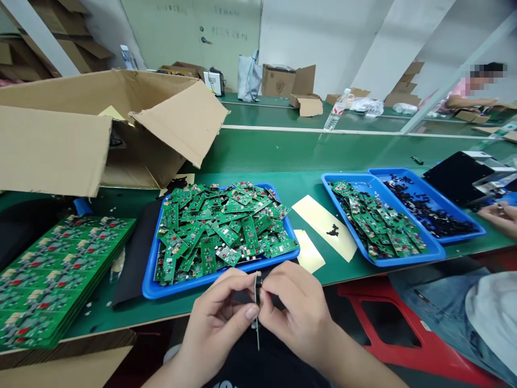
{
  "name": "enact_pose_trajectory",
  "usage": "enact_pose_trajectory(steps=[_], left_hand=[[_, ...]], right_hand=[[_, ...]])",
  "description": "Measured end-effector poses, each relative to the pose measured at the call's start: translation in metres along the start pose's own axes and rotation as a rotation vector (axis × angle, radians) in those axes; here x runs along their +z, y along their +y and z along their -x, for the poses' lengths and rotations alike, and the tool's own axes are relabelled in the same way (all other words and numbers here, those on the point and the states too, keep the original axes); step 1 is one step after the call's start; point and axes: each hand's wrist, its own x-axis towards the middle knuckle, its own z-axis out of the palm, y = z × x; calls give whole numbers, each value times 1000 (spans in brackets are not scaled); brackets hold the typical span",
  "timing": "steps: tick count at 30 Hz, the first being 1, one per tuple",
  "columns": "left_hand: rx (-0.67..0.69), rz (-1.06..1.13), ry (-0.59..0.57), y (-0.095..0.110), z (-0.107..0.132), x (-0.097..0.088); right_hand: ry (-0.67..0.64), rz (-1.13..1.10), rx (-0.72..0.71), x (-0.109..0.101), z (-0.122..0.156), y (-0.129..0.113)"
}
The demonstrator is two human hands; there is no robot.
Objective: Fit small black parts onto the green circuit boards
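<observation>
Edge-on to me, a green circuit board (257, 315) is held upright in front of my body. My left hand (220, 318) pinches it between thumb and fingers from the left. From the other side, the fingers of my right hand (297, 307) close on a small black part (259, 281) at the board's upper end. Whether that part is seated on the board I cannot tell. Just beyond my hands stands a blue tray (151, 288) heaped with loose green circuit boards (224, 226).
At left are stacked board panels (60, 275) and an open cardboard box (52, 145). To the right lie yellow paper with black bits (323, 226), a blue tray of boards (436, 253) and another of black parts (479, 230). A co-worker's hand (501, 218) is at far right.
</observation>
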Motion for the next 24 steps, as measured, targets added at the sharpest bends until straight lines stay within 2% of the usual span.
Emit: enact_pose_trajectory(steps=[3,6,8,11,15,19,21,24], left_hand=[[-270,185,25,2,0,-1],[-502,366,134,7,1,1],[-559,405,189,12,1,4],[-591,437,175,17,0,8],[-668,501,126,18,-2,9],[-816,625,120,11,-4,8],[-872,678,164,7,-5,8],[-926,675,242,2,-6,11]], right_hand=[[-59,175,98,-2,-1,7],[-136,76,239,-11,-4,15],[-157,-125,237,-17,-6,17],[-139,-295,138,-19,-10,16],[-77,-238,-1,-12,-12,14],[-61,-10,-142,-2,-11,19],[-114,10,-128,3,-9,26],[-228,-152,23,12,-3,40]])
